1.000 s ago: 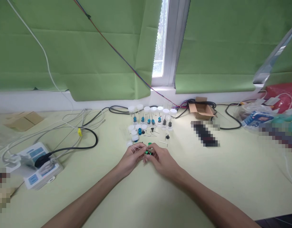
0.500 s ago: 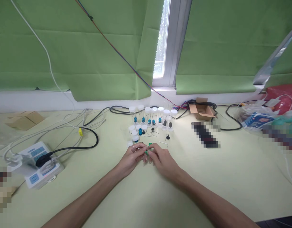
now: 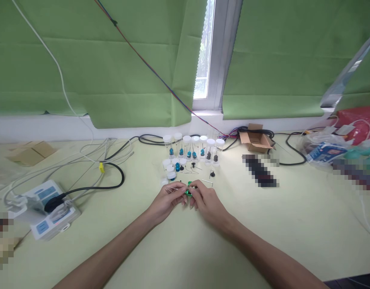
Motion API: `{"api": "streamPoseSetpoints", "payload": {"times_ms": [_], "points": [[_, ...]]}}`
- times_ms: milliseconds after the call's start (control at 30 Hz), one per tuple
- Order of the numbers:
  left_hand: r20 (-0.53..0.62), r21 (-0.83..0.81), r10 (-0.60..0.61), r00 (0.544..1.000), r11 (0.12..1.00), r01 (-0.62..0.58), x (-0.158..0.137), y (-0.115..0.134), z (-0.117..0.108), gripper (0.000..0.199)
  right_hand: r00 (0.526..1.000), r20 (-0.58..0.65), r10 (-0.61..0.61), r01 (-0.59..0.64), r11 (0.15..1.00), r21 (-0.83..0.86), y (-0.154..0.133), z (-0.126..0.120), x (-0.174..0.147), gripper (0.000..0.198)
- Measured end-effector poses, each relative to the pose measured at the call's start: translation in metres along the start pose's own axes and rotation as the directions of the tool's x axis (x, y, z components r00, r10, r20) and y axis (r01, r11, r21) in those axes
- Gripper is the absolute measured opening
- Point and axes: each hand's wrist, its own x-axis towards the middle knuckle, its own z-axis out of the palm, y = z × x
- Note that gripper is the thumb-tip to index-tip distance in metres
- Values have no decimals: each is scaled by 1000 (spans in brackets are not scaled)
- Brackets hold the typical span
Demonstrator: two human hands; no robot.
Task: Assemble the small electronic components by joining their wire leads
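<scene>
In front of the tubes [image 3: 196,147], the left hand [image 3: 172,195] and right hand [image 3: 205,197] meet, fingers of both grasping the green part [image 3: 188,193] between them; thin rods [image 3: 172,188] stick out from the left fingers; the L-key [image 3: 207,182] lies in front of the tubes, toward their right end; the box [image 3: 256,141] stands right of the tubes; the power strip [image 3: 40,228] sits well left of them, all on the worktop [image 3: 185,249].
</scene>
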Motion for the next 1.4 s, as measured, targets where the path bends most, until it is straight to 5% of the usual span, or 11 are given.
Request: {"api": "streamPoseSetpoints", "payload": {"times_ms": [1400], "points": [[56,112,44,997,992,-50,-1,-4,4,25,991,-26,134,-127,973,193,-1,1,2,29]]}}
